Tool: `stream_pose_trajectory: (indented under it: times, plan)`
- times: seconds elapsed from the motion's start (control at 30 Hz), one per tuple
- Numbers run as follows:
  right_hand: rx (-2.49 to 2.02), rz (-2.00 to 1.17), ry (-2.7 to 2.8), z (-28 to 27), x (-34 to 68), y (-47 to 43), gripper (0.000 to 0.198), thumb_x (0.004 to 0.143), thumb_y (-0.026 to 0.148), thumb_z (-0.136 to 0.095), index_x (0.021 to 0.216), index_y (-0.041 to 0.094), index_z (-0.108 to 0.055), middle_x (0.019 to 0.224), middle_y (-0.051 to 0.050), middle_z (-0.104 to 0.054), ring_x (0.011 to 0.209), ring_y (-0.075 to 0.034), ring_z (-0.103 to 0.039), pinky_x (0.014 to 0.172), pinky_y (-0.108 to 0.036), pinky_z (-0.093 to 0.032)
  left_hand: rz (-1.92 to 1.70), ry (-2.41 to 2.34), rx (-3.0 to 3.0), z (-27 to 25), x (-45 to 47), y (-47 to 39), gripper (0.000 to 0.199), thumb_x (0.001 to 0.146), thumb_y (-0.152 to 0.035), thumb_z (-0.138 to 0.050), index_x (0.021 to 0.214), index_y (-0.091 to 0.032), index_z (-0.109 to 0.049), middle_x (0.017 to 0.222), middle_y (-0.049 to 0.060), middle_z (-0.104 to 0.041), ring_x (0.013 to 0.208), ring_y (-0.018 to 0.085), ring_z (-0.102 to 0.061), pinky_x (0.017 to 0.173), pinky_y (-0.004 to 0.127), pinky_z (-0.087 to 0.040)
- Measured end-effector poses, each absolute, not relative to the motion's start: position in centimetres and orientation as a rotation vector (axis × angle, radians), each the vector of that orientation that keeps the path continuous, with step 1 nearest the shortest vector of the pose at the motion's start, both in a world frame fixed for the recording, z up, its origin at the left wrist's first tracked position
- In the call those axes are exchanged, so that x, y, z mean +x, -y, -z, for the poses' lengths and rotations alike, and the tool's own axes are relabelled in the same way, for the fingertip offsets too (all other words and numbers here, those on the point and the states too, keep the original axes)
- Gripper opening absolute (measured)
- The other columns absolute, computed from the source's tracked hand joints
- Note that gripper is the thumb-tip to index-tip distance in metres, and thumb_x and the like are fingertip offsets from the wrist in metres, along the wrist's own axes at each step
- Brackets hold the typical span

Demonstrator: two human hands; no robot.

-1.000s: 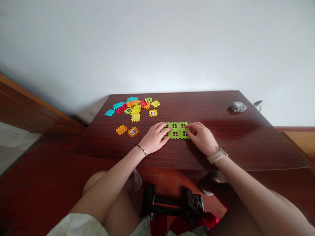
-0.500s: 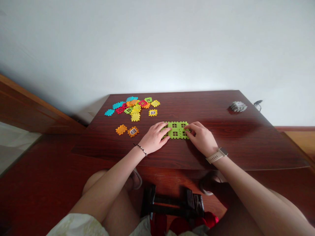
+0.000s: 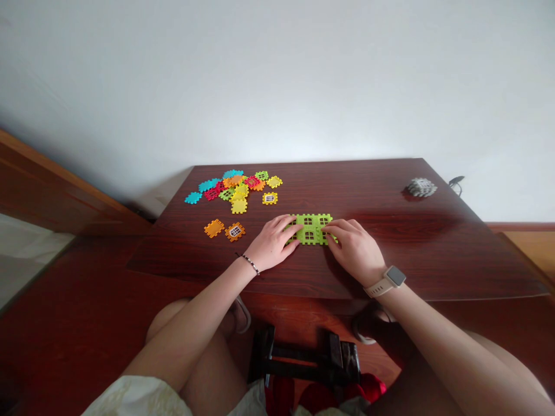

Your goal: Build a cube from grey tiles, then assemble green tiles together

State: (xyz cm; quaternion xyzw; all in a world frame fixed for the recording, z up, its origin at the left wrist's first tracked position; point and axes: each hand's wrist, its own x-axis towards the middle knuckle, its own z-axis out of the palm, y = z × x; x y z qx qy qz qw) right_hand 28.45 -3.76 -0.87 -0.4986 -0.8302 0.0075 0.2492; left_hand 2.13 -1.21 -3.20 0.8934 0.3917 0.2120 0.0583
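Note:
Flat on the table lies a bright green panel of joined interlocking window tiles [image 3: 309, 228], with notched edges and arched window openings. My left hand [image 3: 275, 241] holds its left end, the fingers over the tiles and the thumb near the lower edge. At the right end, my right hand [image 3: 358, 248] has its thumb and fingers closed on the lower right tile, partly hiding it. Nearest to my left hand are an orange tile with a white window [image 3: 235, 231] and a plain orange tile [image 3: 214, 228].
A loose pile of blue, red, orange, green and yellow tiles [image 3: 234, 188] lies at the table's back left. Beside it is a yellow tile with a white window [image 3: 269, 198]. Grey-white tiles [image 3: 421, 186] stand stacked at the back right of the dark wooden table [image 3: 347, 185].
My right hand has turned slightly and its fingers have shifted down to the lower right tile of the panel. My left hand stays in place.

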Motion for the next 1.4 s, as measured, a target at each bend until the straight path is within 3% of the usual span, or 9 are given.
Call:
stream_pose_trajectory:
  times: [0.93, 1.4]
  plan:
    - [-1.34, -0.036, 2.307, 1.55, 28.55, 3.6, 0.028, 0.103, 0.019, -0.057, 0.115, 0.025, -0.081, 0.121, -0.008, -0.08, 0.106, -0.03, -0.069, 0.096, -0.047, -0.059, -0.636, -1.199, 2.718, 3.19, 2.15, 1.24, 0.039, 0.11, -0.034, -0.056, 0.147, -0.025, -0.062, 0.157, 0.013, -0.057, 0.151, 0.032, -0.049, 0.125, 0.058, -0.047]
    - [-1.364, -0.008, 2.352, 1.27, 28.27, 3.57, 0.023, 0.105, 0.018, -0.06, 0.112, 0.02, -0.082, 0.121, -0.01, -0.08, 0.109, -0.029, -0.07, 0.097, -0.043, -0.06, -0.642, -1.205, 2.712, 3.12, 2.23, 1.24, 0.038, 0.108, -0.031, -0.059, 0.145, -0.023, -0.063, 0.157, 0.014, -0.057, 0.151, 0.033, -0.05, 0.125, 0.057, -0.047]
